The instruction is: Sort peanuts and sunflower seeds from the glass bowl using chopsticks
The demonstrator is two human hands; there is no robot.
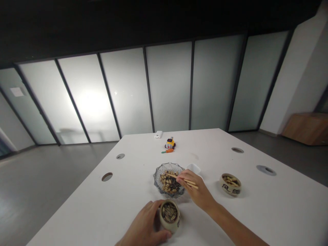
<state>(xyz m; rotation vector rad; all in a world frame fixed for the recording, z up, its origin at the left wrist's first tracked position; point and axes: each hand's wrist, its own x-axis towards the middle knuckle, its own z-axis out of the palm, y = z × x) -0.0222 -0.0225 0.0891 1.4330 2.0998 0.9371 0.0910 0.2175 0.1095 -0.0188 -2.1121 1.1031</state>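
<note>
My left hand (145, 223) wraps around a small ceramic cup (169, 216) filled with striped sunflower seeds, at the near edge of the white table (128, 191). My right hand (197, 189) grips a pair of wooden chopsticks (179, 178). Their tips reach into a cut-glass bowl (169, 179) that holds mixed pale nuts and dark seeds. The bowl stands just beyond the seed cup.
A second ceramic cup (231, 184) with pale nuts stands to the right. A small white dish (194, 168) lies behind the glass bowl. Farther back are a yellow toy (170, 143), an orange carrot toy (167, 150) and a white box (158, 134). Round cable holes dot the table.
</note>
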